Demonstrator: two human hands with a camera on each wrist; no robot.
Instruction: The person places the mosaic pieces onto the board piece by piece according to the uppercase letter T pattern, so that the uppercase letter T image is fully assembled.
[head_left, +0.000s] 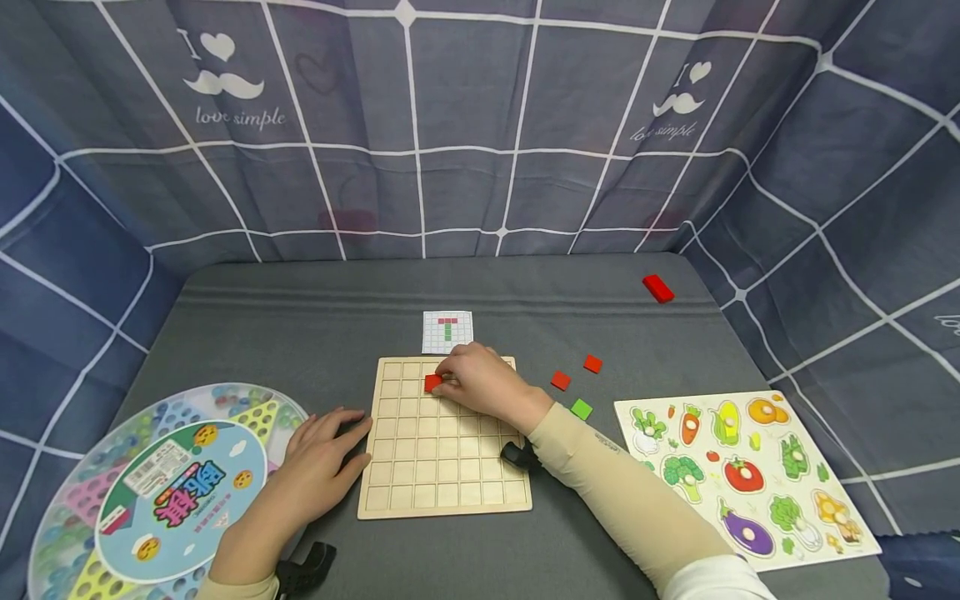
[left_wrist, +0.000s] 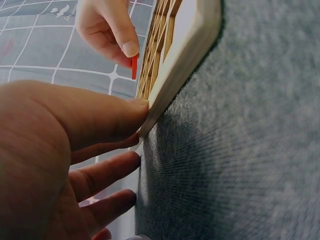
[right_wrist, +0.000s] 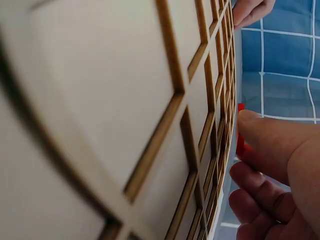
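A wooden grid board point(head_left: 442, 467) lies in the middle of the table. Over its upper rows my right hand point(head_left: 480, 382) pinches a red square tile point(head_left: 432, 382) between thumb and fingers. In the left wrist view the tile point(left_wrist: 134, 67) hangs edge-on, and in the right wrist view its red edge point(right_wrist: 240, 129) shows beside the thumb. My left hand point(head_left: 326, 458) rests at the board's left edge, fingers spread and fairly straight, thumb tip against the wood. Right of the board lie two red tiles point(head_left: 561, 381) and a green tile point(head_left: 581, 409).
A pattern card point(head_left: 427, 342) with a red and green T sits behind the board. A red block point(head_left: 658, 288) lies at the far right. At the right is a vegetable puzzle board point(head_left: 637, 458); at the left, a round game box point(head_left: 180, 500) partly under my left forearm.
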